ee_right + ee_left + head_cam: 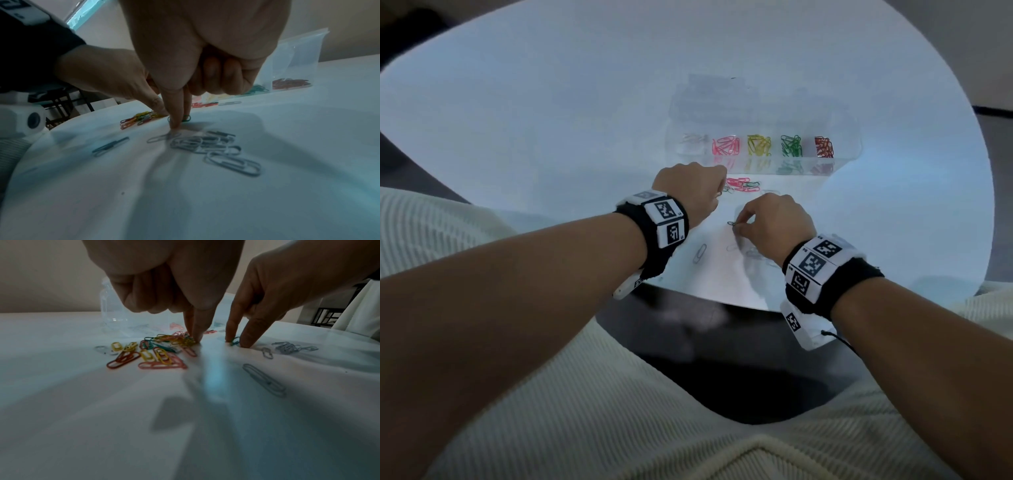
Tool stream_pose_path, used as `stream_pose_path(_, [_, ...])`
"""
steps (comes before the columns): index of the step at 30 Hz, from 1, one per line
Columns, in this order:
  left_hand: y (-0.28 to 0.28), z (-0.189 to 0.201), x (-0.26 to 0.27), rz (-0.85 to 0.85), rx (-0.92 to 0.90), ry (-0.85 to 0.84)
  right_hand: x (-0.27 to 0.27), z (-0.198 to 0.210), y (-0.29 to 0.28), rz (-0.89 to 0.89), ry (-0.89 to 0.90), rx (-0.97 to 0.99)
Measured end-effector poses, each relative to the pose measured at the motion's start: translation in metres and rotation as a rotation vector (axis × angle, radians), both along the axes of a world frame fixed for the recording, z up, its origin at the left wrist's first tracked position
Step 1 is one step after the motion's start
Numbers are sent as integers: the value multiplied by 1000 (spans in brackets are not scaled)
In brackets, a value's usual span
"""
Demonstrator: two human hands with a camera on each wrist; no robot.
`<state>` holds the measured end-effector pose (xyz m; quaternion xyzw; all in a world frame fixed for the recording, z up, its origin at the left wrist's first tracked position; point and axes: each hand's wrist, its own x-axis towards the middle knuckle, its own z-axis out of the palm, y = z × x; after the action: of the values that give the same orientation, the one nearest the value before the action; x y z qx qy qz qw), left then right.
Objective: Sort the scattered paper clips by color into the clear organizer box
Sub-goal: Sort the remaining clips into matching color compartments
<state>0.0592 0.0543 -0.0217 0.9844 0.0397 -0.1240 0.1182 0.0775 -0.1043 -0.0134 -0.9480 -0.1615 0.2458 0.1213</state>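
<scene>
The clear organizer box [763,161] stands at the table's far side, with white, pink, yellow, green and red clips in separate compartments. A mixed pile of coloured clips [156,352] lies in front of it. My left hand [195,341] has thumb and forefinger pinched on a yellow clip [188,342] at the pile's right edge, its other fingers curled. Just to its right, my right hand [180,123] pinches a green clip [186,119] that lies on the table. Several white clips [205,142] are scattered close behind my right hand.
The round white table [551,120] has its near edge just under my wrists, with my lap below. One white clip [700,253] lies alone between my forearms. A clear bag [298,53] stands behind the box.
</scene>
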Motion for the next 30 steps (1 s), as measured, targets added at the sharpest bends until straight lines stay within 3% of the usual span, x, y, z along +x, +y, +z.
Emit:
stream_pose_path(4, [3, 0, 3, -11, 31, 14, -2, -3, 0, -3, 50, 5])
stream_pose_path(16, [2, -2, 6, -52, 87, 59, -2, -1, -19, -255, 93, 324])
stream_pose_path(23, [-13, 6, 7, -130, 238, 107, -2, 8, -24, -531, 278, 625])
stream_pose_path(30, [-21, 12, 4, -203, 324, 108, -2, 15, -31, -647, 461, 708])
